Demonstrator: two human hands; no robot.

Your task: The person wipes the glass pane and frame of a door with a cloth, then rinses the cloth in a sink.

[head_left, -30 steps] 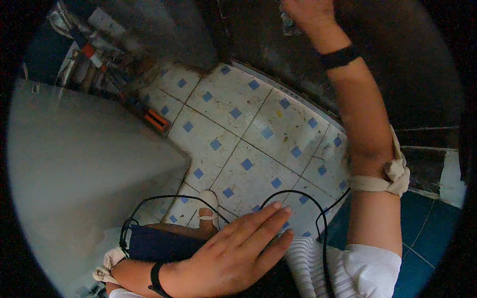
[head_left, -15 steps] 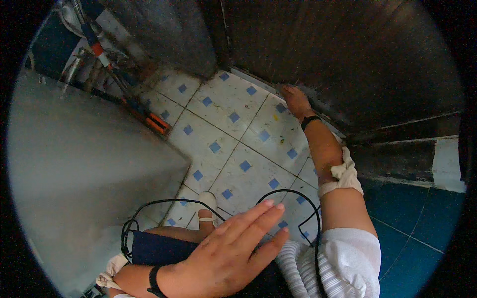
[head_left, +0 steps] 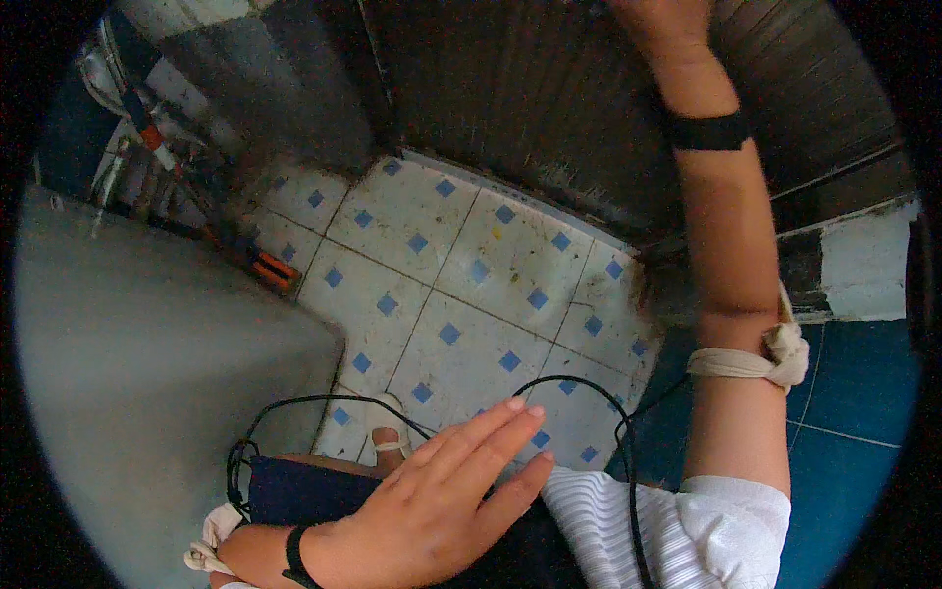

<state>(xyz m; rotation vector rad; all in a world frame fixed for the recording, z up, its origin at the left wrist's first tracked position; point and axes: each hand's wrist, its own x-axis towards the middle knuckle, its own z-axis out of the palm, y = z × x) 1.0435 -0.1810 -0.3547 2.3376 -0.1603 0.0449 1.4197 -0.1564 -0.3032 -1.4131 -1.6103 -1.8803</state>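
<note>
At the lower middle, my left hand (head_left: pixel 442 506) hovers in front of my body, palm down, fingers stretched out and holding nothing. My right arm reaches far up and forward along a dark brown wooden panel, perhaps a door (head_left: pixel 530 108). At the top edge of the picture my right hand (head_left: pixel 672 27) is nearest to this panel; its fingers are cut off, so whether they touch or grip anything is hidden. A black band (head_left: pixel 708 131) circles the right wrist. Beige cloth (head_left: pixel 746 361) is tied around the right arm near the elbow.
A smooth grey panel (head_left: pixel 177 373) stands close on the left. Behind it lean long-handled tools, one with an orange end (head_left: pixel 276 268). The floor (head_left: pixel 481 388) has white tiles with blue diamonds and scattered dirt. A black cable (head_left: pixel 567 378) loops near my body. Blue tiles (head_left: pixel 849 388) lie at right.
My right hand has risen from the panel's foot near the floor to the picture's top edge. My left hand has hardly moved. The view has shifted slightly.
</note>
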